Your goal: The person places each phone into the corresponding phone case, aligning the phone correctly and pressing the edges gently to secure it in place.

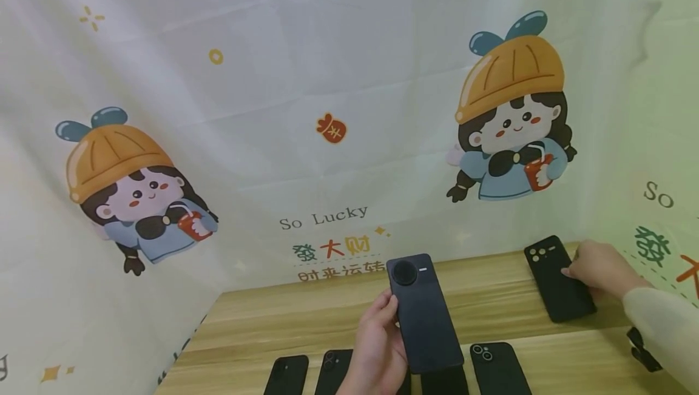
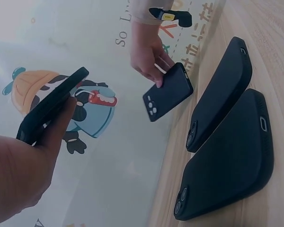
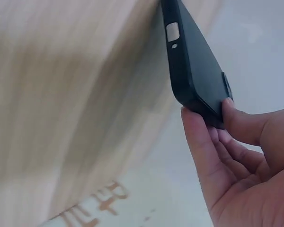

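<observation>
My left hand (image 1: pixel 377 346) grips a dark blue smartphone (image 1: pixel 426 316) by its left side, tilted up above the table, its large round camera ring and back facing me. In the left wrist view the smartphone (image 2: pixel 52 104) shows nearly edge-on. Farther off at the right, my right hand (image 1: pixel 601 270) pinches the edge of a black phone case (image 1: pixel 557 280) between thumb and fingers. This case has camera cutouts at its upper left corner. The right wrist view shows the case (image 3: pixel 203 71) from its end, with a port opening in the rim.
Along the front of the wooden table (image 1: pixel 262 316) lie several black phone cases or phones, among them one at the left (image 1: pixel 287 375) and one with two camera rings (image 1: pixel 499 367). A printed cloth (image 1: pixel 262 140) hangs behind the table and at its sides.
</observation>
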A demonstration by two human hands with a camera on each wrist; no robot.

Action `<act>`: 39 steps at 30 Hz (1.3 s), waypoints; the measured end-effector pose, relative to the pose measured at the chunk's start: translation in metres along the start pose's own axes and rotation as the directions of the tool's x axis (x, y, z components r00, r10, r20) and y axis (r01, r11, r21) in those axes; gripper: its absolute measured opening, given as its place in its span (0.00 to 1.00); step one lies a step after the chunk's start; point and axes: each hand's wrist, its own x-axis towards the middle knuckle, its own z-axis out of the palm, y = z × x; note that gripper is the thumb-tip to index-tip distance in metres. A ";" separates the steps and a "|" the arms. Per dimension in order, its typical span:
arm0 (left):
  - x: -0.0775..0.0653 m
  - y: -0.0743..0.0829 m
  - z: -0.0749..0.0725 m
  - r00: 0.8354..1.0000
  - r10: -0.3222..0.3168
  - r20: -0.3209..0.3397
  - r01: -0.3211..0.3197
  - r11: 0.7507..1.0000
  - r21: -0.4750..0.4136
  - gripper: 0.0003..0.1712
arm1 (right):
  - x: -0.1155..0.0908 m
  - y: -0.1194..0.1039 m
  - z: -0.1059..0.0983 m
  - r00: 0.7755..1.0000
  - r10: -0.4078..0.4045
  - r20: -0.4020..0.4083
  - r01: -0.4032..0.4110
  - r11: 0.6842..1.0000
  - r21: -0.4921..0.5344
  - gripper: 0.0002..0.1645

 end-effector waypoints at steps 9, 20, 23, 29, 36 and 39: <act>0.003 0.002 -0.003 1.000 -0.025 -0.015 0.025 1.000 -0.002 0.41 | -0.025 -0.057 -0.003 0.987 -0.113 -0.115 0.129 0.982 0.140 0.17; -0.002 0.002 -0.002 0.999 -0.031 -0.021 0.031 0.999 -0.029 0.36 | -0.086 -0.143 -0.007 0.978 -0.180 -0.108 0.207 0.915 0.346 0.25; -0.004 0.002 0.002 1.000 -0.022 -0.003 0.022 0.999 -0.033 0.32 | -0.104 -0.153 -0.007 0.978 -0.182 -0.101 0.207 0.901 0.381 0.25; -0.011 0.005 0.010 1.000 -0.003 0.020 0.004 0.999 -0.048 0.28 | -0.125 -0.171 0.001 0.979 -0.186 -0.081 0.203 0.888 0.413 0.23; -0.017 0.003 0.018 0.996 0.008 0.084 -0.003 0.998 -0.058 0.24 | -0.134 -0.185 0.016 0.982 -0.186 -0.040 0.182 0.859 0.478 0.13; -0.018 0.000 0.019 0.992 0.017 0.128 -0.011 0.999 -0.052 0.24 | -0.134 -0.187 0.021 0.980 -0.194 -0.041 0.189 0.848 0.496 0.12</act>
